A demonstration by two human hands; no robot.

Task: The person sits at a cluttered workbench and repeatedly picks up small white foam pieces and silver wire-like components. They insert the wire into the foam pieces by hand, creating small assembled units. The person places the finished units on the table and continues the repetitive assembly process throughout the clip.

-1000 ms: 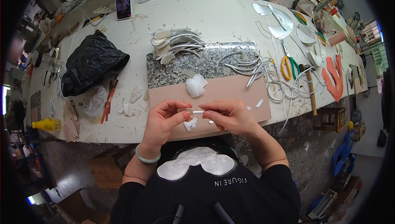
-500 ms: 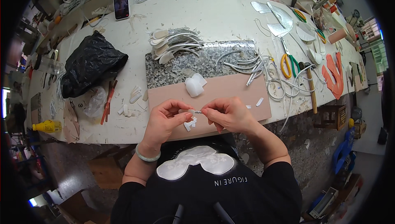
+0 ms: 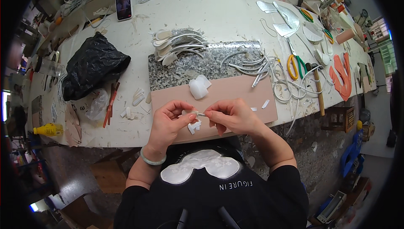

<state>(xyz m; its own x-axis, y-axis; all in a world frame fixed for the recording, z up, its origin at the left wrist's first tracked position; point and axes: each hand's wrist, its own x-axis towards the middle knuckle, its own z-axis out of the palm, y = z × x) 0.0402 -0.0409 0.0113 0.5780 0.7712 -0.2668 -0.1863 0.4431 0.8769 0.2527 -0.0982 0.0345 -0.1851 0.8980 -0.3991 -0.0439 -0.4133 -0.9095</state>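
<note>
Small pale piece (image 3: 188,112): it is up between the two hands, over the near part of the pinkish board (image 3: 235,89). Fingers hide a lot of it, so I cannot tell its whole shape.
Left hand (image 3: 167,121): its thumb and fingers pinch the pale piece, with just a tiny gap between them.
Right hand (image 3: 235,115): its thumb and first finger are close together, pinching the end of a thin grey strip (image 3: 201,114). I cannot tell if the strip is joined to the pale piece.
Weight: it looks very light, since fingertips are enough to hold it up.
Stiff or soft: the pale part looks flat and a bit stiff. The strip looks thin and likely bends.
Slippery or not: I cannot tell. It is so small that it could slip from loose fingers.
Easy to break: probably not, but a hard squeeze or twist might bend the strip.
Good place to hold: the flat sides of the pale part, with the strip pinched near its end.
White scraps (image 3: 194,127): they lie on the board, just below the fingers.
White lump (image 3: 199,87): it sits on the board, beyond the hands.
</note>
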